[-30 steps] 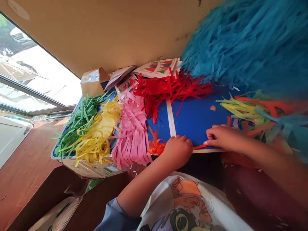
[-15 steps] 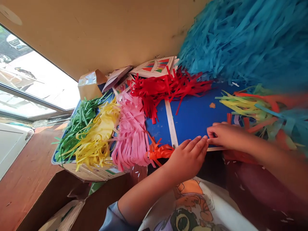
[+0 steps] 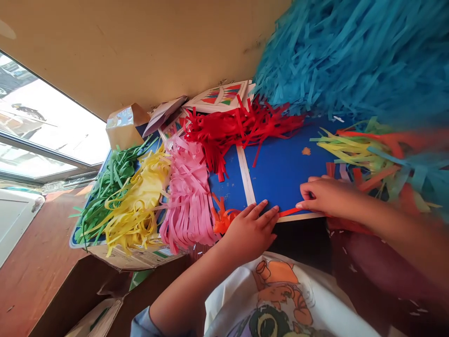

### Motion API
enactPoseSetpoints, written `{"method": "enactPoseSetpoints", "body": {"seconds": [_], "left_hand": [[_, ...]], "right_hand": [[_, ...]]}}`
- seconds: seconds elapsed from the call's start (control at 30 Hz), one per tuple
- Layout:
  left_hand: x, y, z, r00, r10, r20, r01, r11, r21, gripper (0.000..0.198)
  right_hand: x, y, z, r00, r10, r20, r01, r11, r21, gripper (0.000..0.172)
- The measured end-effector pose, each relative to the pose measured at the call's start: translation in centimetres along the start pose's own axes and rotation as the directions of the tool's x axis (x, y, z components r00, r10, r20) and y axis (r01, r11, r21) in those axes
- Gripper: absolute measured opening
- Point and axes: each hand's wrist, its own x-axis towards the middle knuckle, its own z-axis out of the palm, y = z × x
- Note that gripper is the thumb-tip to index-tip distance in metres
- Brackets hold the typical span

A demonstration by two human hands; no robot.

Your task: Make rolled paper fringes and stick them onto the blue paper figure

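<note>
A narrow orange-red paper strip (image 3: 290, 212) runs along the front edge of the blue tabletop (image 3: 280, 173), between my two hands. My left hand (image 3: 249, 230) lies flat over the strip's left part, fingers stretched out. At the strip's right end, my right hand (image 3: 317, 195) pinches it between thumb and curled fingers. Just left of my left hand sits a small bunch of orange paper strips (image 3: 221, 220), partly covered by it. Beyond that lies a pile of pink paper strips (image 3: 189, 201).
Red (image 3: 224, 126), yellow (image 3: 136, 201) and green strips (image 3: 115, 182) lie on the table. A large blue strip heap (image 3: 351, 61) fills the back right, mixed-colour strips (image 3: 372, 159) before it. An open cardboard box (image 3: 84, 290) stands below left. A wall (image 3: 157, 47) borders the back.
My left hand has slid left, away from my right hand, and the orange-red strip now shows between them. My right hand stays nearly in place. The view has shifted slightly.
</note>
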Motion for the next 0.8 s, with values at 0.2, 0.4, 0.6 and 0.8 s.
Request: {"method": "enactPoseSetpoints", "body": {"seconds": [0.2, 0.4, 0.6, 0.8], "left_hand": [[-2.2, -0.7, 0.0, 0.999, 0.022, 0.033, -0.025, 0.996, 0.091, 0.042], [-3.6, -1.4, -0.4, 1.0, 0.025, 0.013, -0.027, 0.988, 0.151, 0.038], [-2.9, -0.6, 0.2, 0.988, 0.043, -0.151, -0.014, 0.982, 0.19, 0.029], [-3.0, -0.4, 0.6, 0.969, 0.019, -0.246, 0.017, 0.989, 0.145, 0.032]], "right_hand": [[-0.1, -0.3, 0.2, 1.0, -0.001, -0.008, 0.001, 1.0, 0.018, 0.031], [0.2, 0.2, -0.1, 1.0, -0.015, -0.012, 0.015, 0.998, 0.065, 0.028], [-1.7, 1.3, -1.1, 0.98, -0.145, -0.133, 0.183, 0.921, 0.344, 0.032], [-4.8, -3.9, 5.1, 0.507, -0.425, -0.75, 0.426, 0.88, -0.211, 0.025]]}}
